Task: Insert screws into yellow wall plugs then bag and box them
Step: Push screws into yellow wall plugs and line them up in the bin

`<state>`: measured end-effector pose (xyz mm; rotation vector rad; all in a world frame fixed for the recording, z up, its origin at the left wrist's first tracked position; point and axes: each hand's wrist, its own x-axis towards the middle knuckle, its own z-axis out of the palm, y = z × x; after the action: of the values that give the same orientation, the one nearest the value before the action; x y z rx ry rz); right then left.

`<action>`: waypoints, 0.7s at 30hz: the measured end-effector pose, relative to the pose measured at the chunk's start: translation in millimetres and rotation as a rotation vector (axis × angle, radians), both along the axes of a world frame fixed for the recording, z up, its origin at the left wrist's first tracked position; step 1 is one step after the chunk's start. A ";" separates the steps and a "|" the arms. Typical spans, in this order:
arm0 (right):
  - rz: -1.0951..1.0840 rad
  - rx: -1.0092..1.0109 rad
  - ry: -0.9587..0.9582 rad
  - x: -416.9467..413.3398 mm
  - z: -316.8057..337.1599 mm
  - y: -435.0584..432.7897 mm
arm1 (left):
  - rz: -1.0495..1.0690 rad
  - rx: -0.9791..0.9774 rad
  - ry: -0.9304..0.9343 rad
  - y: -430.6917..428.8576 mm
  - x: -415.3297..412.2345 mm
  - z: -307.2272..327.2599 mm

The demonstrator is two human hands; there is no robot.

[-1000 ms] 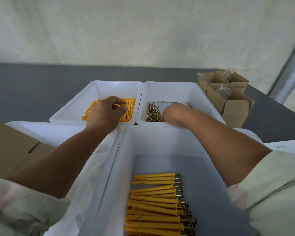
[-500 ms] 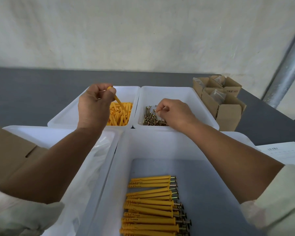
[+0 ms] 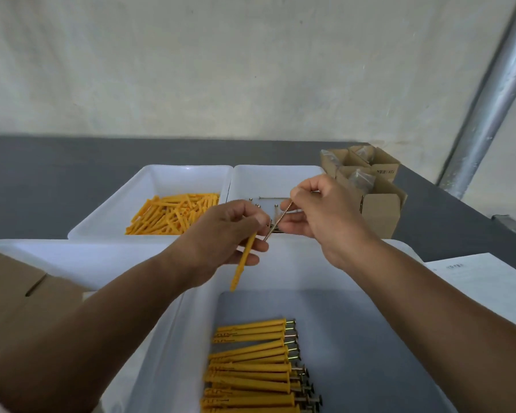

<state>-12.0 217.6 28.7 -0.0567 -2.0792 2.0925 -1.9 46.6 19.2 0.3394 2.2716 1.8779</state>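
Observation:
My left hand pinches one yellow wall plug that slants down toward me. A thin metal screw is pinched in my right hand, its tip at the plug's upper end. Both hands hover over the near edge of the far trays. Loose yellow plugs fill the far left white tray. The far right white tray holds screws, mostly hidden behind my hands. Several plugs with screws in them lie in the near white tray.
Open cardboard boxes with small bags stand at the right of the screw tray. A flat brown cardboard box lies in the near left white tray. A white sheet of paper is at the right. A metal pole leans against the wall.
Both hands have lifted out of the far trays and come together toward me. The left now carries a plug, the right a screw, and the screw tip meets the plug.

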 end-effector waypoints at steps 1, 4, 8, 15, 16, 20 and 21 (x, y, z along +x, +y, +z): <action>-0.006 -0.008 -0.007 1.1 -0.7 1.3 | -0.006 -0.028 0.006 0.0 0.1 -0.3; -0.017 -0.044 -0.021 0.9 0.6 4.2 | -0.027 -0.060 -0.001 -1.3 -1.4 -1.1; -0.004 -0.035 -0.019 0.3 0.1 2.6 | -0.073 -0.006 -0.058 0.0 -2.5 -3.5; -0.112 0.879 0.235 3.0 -6.8 8.7 | -0.047 0.058 -0.118 1.1 -5.4 -5.3; -0.074 0.981 0.313 5.9 -6.0 7.2 | -0.042 0.082 -0.136 1.0 -5.8 -4.9; 0.168 1.137 0.452 17.6 -5.8 -3.2 | -0.052 0.193 -0.224 -0.4 -7.1 -4.1; 0.200 1.178 0.466 18.2 -7.0 -5.5 | -0.061 0.215 -0.245 -0.9 -7.4 -4.2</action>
<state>6.1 212.1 21.8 0.7266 -2.6402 0.5484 -9.3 45.8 15.0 0.1915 1.8891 2.0125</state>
